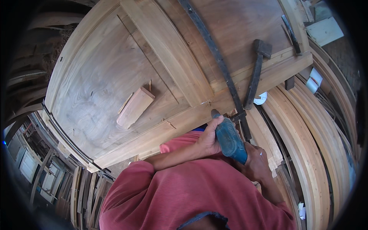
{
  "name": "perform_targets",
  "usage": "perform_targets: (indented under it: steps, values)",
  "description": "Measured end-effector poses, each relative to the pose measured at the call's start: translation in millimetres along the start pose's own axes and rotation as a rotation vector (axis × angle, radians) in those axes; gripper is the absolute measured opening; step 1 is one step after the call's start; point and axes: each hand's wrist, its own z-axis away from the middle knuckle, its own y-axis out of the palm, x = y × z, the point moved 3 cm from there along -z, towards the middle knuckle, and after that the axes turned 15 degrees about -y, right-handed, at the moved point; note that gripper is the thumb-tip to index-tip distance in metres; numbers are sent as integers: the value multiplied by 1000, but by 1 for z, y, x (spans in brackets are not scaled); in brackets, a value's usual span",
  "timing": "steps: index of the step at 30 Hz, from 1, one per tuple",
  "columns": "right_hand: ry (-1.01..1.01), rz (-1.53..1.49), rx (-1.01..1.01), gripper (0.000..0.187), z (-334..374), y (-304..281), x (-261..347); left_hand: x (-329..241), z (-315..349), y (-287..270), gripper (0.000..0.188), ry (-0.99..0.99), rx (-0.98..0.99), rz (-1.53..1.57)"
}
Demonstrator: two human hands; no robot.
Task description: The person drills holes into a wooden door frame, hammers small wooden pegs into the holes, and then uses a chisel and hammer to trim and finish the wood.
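Both hands grip a teal power drill (230, 140). My left hand (210, 137) is closed round its front part, thumb on top near the dark nose. My right hand (256, 161) wraps the rear end, and the handle is mostly hidden. The drill's nose points at the near rail of a large panelled wooden door (180, 119), by the joint with its middle upright. Whether a bit touches the wood, I cannot tell. Just right of the drill, a long dark metal bar clamp (220, 61) crosses the door.
On the door lie a wood block (136, 108), a dark hammer (257, 71) and a thin chisel-like tool (292, 35). Another dark clamp (69, 134) runs along the left end. Long curved-looking boards (303, 145) are stacked at right, and several timbers (82, 191) stand at lower left.
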Motion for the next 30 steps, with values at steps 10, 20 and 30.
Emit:
perform_targets:
  steps: [10,20,30]
  values:
    - [-57,-62,5,47,12,22,-1,8,21,-13,44,60,-2,-32]
    - [-94,-16,18,46,9,31,-4,6,21,-28,45,135,-27,-32]
    - [-26,145,149,48,-1,22,21,2,24,-31,49,128,-58,-57]
